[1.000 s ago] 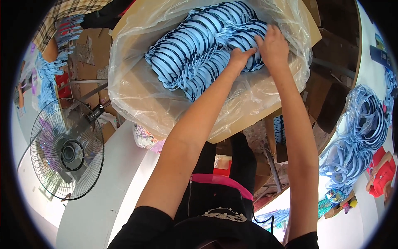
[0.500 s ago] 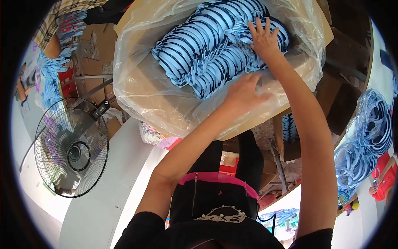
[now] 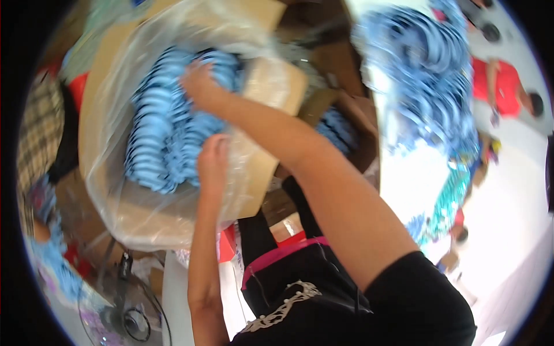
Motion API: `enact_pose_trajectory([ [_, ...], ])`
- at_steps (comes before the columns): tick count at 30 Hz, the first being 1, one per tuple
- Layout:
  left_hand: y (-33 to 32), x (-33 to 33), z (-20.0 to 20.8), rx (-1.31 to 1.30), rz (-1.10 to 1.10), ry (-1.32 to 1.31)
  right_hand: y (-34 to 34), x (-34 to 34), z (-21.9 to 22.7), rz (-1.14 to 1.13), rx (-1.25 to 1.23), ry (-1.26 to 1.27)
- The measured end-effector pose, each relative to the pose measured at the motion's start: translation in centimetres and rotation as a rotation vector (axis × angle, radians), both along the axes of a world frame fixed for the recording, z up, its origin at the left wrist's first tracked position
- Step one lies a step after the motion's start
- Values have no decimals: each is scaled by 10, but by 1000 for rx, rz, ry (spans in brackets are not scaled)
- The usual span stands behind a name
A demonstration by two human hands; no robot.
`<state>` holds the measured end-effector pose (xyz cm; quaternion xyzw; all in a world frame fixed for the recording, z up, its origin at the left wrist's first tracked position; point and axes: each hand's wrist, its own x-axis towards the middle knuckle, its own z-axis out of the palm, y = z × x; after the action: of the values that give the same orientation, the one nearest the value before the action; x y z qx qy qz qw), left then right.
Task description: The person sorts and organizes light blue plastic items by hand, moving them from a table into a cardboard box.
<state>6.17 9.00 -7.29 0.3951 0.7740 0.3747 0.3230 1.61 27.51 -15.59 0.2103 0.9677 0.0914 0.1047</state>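
Observation:
Rows of stacked light blue fabric pieces [image 3: 153, 118] with dark edging and thin straps lie in a large cardboard box [image 3: 262, 193]. A clear plastic liner [image 3: 109, 210] covers the inside of the box and hangs over its rim. My right hand [image 3: 203, 86] rests on top of the right-hand row near its far end, fingers spread over the pieces. Just inside the near right side of the box, my left hand [image 3: 213, 164] is beside the row, its fingers loosely extended and gripping nothing visible. Motion blur softens both hands.
At lower left stands a fan [image 3: 124, 317]. More blue pieces [image 3: 421, 75] are heaped on a white table to the right, beside an open carton [image 3: 352, 115] with similar pieces. A person in red [image 3: 499, 86] is at far right; a plaid sleeve [image 3: 40, 132] shows at left.
My view has swung to the right, so the box now appears further left and turned. My right hand stays on the pieces. My left hand stays near the box's near side.

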Motion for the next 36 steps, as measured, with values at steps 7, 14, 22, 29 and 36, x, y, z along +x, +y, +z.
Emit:
enact_pose_trajectory([
  [7, -36, 9, 59, -29, -118, 169, -40, 118, 167, -83, -974, 445],
  [14, -1, 118, 166, 34, -200, 123, -63, 412, 262, -403, -1041, 632],
  [22, 103, 327, 238, -22, -507, -338, 2, 704, 326, -1197, -726, 1133],
  [29, 214, 490, 277, 25, -826, -457, 153, 897, 317, -1250, 9, 1232],
  [36, 309, 601, 252, -156, -882, -837, 282, 979, 277, -1031, 107, 936],
])
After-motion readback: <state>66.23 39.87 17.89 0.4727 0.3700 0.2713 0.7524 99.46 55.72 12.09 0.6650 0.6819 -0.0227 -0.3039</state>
